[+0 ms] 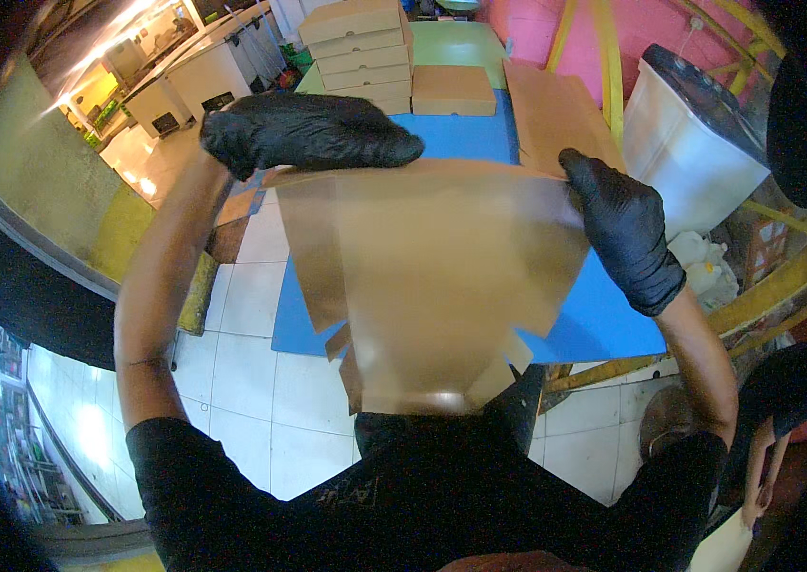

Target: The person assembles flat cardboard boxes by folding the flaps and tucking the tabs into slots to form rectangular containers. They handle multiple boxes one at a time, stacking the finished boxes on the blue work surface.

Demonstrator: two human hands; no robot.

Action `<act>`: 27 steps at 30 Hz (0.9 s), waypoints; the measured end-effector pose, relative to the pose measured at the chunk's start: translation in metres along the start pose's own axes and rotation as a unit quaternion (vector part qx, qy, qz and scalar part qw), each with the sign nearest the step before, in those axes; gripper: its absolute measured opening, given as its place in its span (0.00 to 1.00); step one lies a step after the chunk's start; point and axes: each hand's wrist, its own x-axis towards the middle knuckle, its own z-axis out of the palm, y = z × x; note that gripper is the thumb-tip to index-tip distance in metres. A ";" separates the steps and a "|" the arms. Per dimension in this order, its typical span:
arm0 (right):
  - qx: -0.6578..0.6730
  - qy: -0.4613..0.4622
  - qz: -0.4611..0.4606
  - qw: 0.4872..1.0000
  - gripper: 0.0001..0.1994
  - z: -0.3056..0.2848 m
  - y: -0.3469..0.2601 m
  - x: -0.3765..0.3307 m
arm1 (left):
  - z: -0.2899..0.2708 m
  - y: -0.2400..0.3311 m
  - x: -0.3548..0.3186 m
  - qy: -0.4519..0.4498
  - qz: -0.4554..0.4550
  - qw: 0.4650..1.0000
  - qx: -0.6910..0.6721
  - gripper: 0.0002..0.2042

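A brown cardboard box blank [451, 276], with creases and notched flaps at its near end, is held up in front of my chest. My left hand [313, 133], in a black glove, lies along its far left edge, gripping it there; some fingers are hidden. My right hand [627, 234], also gloved in black, is closed at the far right corner, its fingers partly hidden. Beneath the blank is a blue tabletop [604, 315].
Folded cardboard boxes [361, 57] are stacked at the back, beside a single low box [453, 91]. A flat cardboard piece [561, 114] lies at the back right. Farther right stand a white bin-like container [694, 143] and yellow metal bars [610, 67]. Another person [785, 410] is at lower right.
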 end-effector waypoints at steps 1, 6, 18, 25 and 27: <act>0.021 -0.030 0.034 0.999 0.15 0.002 -0.002 0.001 | -0.004 0.015 -0.012 -0.009 -0.061 0.998 0.016 0.24; 0.028 -0.081 -0.005 0.996 0.19 -0.005 0.003 -0.002 | 0.016 0.026 0.002 0.012 -0.125 0.991 0.055 0.27; 0.073 -0.013 0.004 0.997 0.17 -0.026 -0.046 0.060 | 0.031 0.050 0.026 0.269 -0.011 0.939 0.214 0.14; 0.209 -0.004 -0.016 0.978 0.08 -0.008 -0.035 0.084 | 0.011 0.063 -0.002 0.282 0.028 0.919 0.275 0.12; 0.280 -0.001 -0.010 0.960 0.08 -0.007 -0.035 0.087 | 0.003 0.061 -0.013 0.256 0.020 0.937 0.237 0.11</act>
